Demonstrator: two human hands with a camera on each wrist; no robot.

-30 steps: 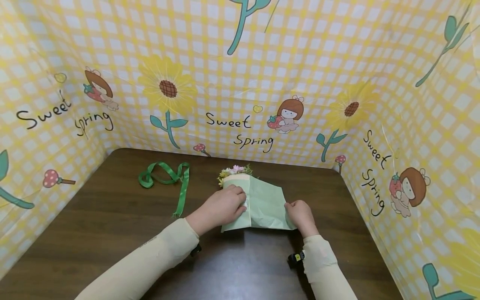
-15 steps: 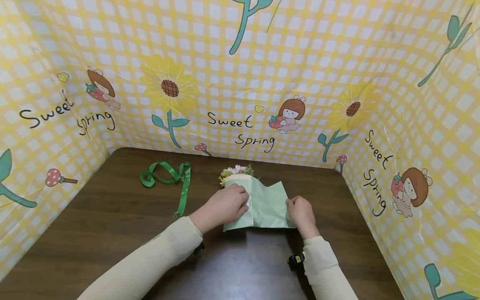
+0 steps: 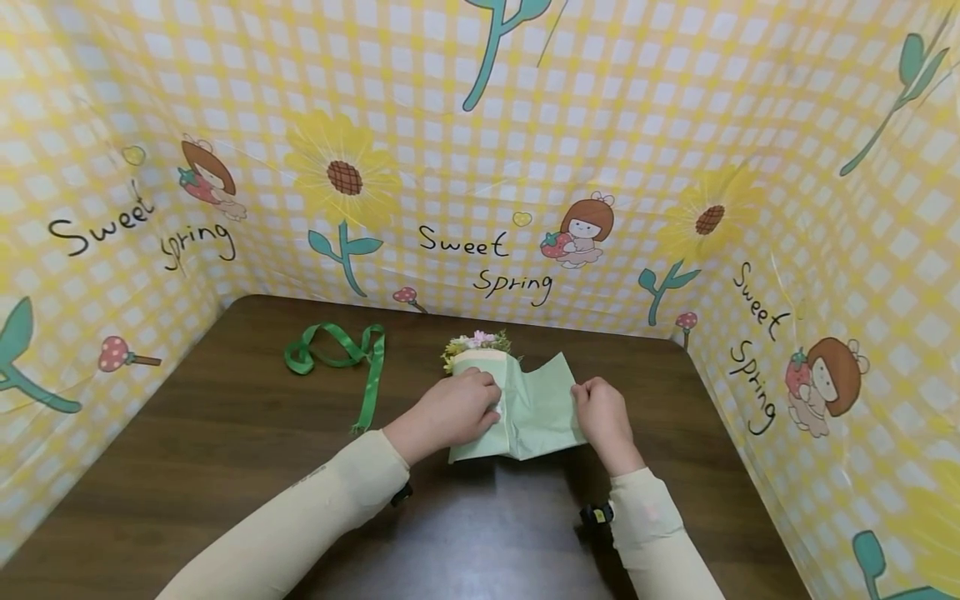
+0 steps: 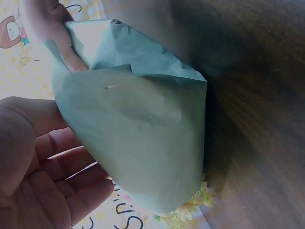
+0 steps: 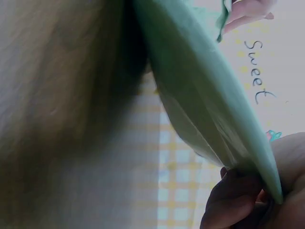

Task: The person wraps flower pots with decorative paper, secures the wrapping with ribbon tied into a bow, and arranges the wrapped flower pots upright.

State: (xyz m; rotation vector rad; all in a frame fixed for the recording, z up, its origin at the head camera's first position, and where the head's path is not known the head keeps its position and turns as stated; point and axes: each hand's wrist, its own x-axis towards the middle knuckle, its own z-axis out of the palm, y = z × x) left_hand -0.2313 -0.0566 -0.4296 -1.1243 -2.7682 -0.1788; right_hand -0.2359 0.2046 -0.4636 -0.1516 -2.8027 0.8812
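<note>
A pale green sheet of wrapping paper point(image 3: 542, 408) is folded round a small bunch of flowers point(image 3: 480, 340), whose pink and yellow heads show at its far end. My left hand point(image 3: 459, 408) holds the folded left part. In the left wrist view, the thumb lies at the paper's side, fingers bent beneath it, and flowers point(image 4: 190, 211) peek out below. At the free right edge, my right hand point(image 3: 602, 417) pinches the sheet between thumb and fingers. The right wrist view shows this flap point(image 5: 209, 90) stretched up from those fingers. Stems are hidden inside the paper.
A green satin ribbon point(image 3: 371, 383) lies loosely looped on the dark wooden table point(image 3: 225, 433), left of the paper. Yellow checked cloth point(image 3: 465, 167) with printed flowers surrounds the table's back and sides.
My right hand has drawn the free flap slightly upward and inward, so its far corner stands higher and a crease has deepened beside the left hand. The left hand keeps its hold.
</note>
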